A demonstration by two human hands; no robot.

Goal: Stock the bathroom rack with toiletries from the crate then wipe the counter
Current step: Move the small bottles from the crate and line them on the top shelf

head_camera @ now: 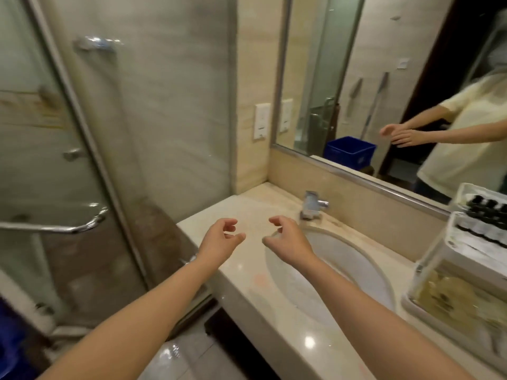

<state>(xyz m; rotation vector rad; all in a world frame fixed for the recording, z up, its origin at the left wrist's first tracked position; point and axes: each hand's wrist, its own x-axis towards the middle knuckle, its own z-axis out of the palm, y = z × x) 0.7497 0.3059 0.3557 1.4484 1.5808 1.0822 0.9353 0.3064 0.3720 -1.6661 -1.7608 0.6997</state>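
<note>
Hovering above counter: left hand, right hand, each grip released; white rack with dark-capped bottles.

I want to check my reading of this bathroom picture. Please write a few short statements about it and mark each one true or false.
1. The left hand and the right hand hold nothing. True.
2. A cloth lies on the counter. False: no cloth shows there.
3. The rack holds black-capped bottles. True.
4. The crate stands on the counter. False: the mirror shows the blue crate away from the counter.
</note>
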